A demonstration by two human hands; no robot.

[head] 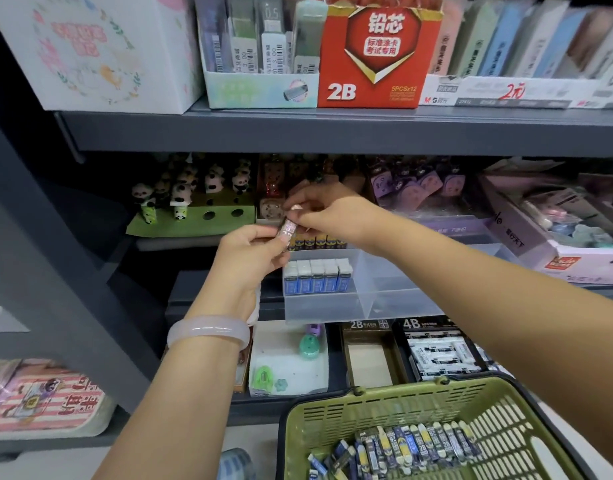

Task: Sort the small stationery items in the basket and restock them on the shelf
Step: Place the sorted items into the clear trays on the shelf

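Note:
My left hand (251, 249) and my right hand (327, 213) meet in front of the middle shelf, and both pinch one small pinkish wrapped eraser (288, 231) between fingertips. Just below them a clear plastic bin (395, 292) holds a row of blue-and-white erasers (317, 276) with dark yellow-banded ones (319, 241) behind. The green basket (384, 403) at bottom right holds several dark blue and yellow-white erasers (416, 448).
Panda pens (194, 192) stand in a green holder at the left of the middle shelf. A red 2B lead box (377, 60) sits on the top shelf. Below are a white tray with green sharpeners (287, 362), a 2B box (369, 355) and a 4B box (440, 348).

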